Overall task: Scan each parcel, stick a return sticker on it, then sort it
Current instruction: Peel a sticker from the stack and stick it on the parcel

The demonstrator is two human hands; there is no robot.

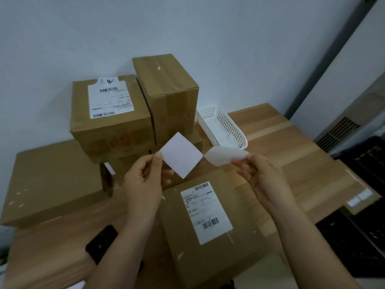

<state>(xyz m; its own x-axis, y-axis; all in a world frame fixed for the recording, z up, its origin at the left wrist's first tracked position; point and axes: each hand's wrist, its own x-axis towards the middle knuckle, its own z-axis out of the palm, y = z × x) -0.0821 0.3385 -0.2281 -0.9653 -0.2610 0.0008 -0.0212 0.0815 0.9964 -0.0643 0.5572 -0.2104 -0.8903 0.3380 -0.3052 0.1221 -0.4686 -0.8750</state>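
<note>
Nearest: parcel (208,215) flat on table (281,132), label up, below both hands. Above it, left hand (143,180) pinching sticker (181,155) by 1 corner; right hand (264,176) pinching curled backing sheet (225,156), attached to sticker at 1 corner only. Sticker probably feather-light, limp, tacky on 1 face: hold at extreme edge, keep taut, avoid folding. Behind: white basket (223,126), then 2 boxes (112,122) atop a stack by wall (208,28).

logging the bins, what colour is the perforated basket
White basket, seen best in the head view.

Boxes (187,253) brown; sticker (181,155) white; backing paper (225,157) milky white; labels (206,211) white, black barcodes; basket (239,130) white, holed; table (281,132) pale wood-grain.
</note>
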